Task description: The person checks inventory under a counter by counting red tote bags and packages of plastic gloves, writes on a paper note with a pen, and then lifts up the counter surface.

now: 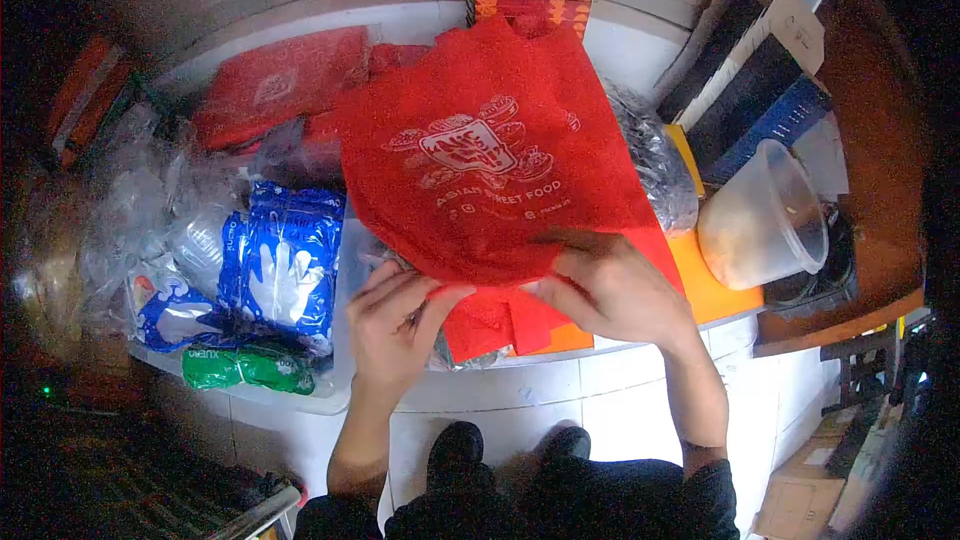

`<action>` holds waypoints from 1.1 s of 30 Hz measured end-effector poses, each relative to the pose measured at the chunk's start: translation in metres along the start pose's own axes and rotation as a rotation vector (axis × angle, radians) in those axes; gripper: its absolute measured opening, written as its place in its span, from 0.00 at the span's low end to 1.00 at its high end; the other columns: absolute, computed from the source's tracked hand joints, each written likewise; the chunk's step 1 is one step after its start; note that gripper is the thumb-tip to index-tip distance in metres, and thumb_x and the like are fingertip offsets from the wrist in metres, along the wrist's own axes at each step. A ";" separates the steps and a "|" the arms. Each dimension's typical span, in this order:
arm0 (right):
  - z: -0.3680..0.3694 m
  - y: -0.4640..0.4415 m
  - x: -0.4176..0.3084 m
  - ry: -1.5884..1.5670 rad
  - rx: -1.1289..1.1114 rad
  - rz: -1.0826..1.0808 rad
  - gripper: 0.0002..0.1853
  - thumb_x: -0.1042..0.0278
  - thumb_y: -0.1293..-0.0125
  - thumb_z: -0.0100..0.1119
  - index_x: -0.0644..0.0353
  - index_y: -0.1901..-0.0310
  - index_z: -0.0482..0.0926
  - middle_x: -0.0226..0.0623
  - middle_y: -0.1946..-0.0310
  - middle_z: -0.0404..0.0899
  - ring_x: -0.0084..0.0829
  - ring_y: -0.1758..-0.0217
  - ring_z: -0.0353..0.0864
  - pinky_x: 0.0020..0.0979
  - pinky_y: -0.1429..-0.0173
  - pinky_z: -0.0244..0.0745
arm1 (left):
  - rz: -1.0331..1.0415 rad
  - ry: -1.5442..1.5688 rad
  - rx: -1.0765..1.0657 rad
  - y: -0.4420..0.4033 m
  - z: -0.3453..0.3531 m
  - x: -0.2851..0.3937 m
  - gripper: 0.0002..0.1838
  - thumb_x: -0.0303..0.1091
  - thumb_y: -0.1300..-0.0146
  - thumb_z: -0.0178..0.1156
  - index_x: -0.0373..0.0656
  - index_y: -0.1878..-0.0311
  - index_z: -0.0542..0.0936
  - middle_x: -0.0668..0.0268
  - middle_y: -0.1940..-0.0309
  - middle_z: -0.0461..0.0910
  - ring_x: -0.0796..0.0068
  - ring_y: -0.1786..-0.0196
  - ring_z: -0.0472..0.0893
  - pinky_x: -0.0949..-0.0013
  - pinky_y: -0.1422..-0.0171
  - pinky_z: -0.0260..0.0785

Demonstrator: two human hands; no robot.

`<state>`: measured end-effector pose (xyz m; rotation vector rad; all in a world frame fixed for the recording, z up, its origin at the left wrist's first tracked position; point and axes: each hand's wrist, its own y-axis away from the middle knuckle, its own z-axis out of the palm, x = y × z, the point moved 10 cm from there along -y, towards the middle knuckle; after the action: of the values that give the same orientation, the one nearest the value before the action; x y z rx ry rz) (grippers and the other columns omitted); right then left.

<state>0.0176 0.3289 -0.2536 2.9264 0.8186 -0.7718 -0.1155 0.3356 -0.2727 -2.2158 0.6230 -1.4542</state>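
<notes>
A red fabric bag point(510, 180) with white "Asian street food" print lies spread out in front of me. My left hand point(395, 315) pinches its lower edge, thumb and fingers pressed together. A little to the right, my right hand point(620, 290) grips the same edge, with part of its fingers hidden by the cloth. Between the two hands a strip of red fabric hangs down over the shelf's front. More red bags point(285, 80) lie flat in plastic wrapping behind on the left.
Blue packs of disposable gloves point(290, 270) and a green pack point(245, 370) sit at the left, beside crumpled clear plastic point(130, 190). A translucent plastic tub point(765, 220) leans at the right, near dark boxes point(750, 90). Below are white floor tiles point(480, 385).
</notes>
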 end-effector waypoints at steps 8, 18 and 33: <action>-0.043 0.013 0.007 0.322 0.367 0.061 0.06 0.70 0.48 0.53 0.64 0.71 0.75 0.48 0.69 0.73 0.43 0.68 0.73 0.33 0.65 0.68 | -0.068 0.372 0.190 0.021 0.003 -0.012 0.27 0.30 0.61 0.66 0.44 0.53 0.69 0.57 0.52 0.66 0.66 0.57 0.70 0.66 0.58 0.63; -0.142 0.055 -0.006 0.662 0.943 0.066 0.06 0.74 0.47 0.52 0.61 0.66 0.75 0.46 0.76 0.71 0.44 0.75 0.71 0.35 0.70 0.65 | 0.133 -0.234 -0.440 0.052 0.051 -0.019 0.24 0.25 0.62 0.55 0.51 0.54 0.74 0.66 0.50 0.67 0.65 0.45 0.64 0.63 0.43 0.56; -0.176 0.086 -0.006 0.600 1.074 0.137 0.07 0.76 0.46 0.48 0.63 0.65 0.74 0.51 0.73 0.72 0.42 0.71 0.73 0.31 0.64 0.66 | -0.291 0.402 0.228 -0.061 0.047 -0.121 0.30 0.39 0.51 0.60 0.35 0.48 0.62 0.56 0.51 0.66 0.67 0.50 0.68 0.67 0.46 0.58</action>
<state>0.1358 0.2752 -0.1066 4.2301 0.1492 -0.3466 -0.1061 0.4593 -0.3450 -1.9078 0.2370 -2.0339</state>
